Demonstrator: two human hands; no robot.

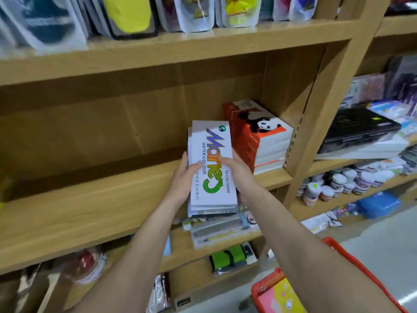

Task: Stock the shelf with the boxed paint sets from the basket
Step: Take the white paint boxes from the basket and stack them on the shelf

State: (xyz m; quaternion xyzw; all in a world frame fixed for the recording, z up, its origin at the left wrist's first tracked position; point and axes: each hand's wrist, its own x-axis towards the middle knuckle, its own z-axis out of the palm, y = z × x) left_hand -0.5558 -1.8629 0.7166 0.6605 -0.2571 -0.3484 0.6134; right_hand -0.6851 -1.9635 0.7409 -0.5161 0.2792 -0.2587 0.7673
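Gripping paint-box stack (pixel 209 159) (lower boxes (pixel 212 210) mostly hidden): left hand (pixel 184 182), right hand (pixel 240 176).

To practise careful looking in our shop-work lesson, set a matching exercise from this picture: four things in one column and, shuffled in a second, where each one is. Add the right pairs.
Things
1. white water colour boxes
2. panda boxes
3. red basket
4. paint jars

Places
A. down at the bottom right, near the floor
B. gripped between the left hand and the right hand
C. stacked on the shelf against the right upright
D. in a row further right, below the black case

Pairs: 1-B, 2-C, 3-A, 4-D
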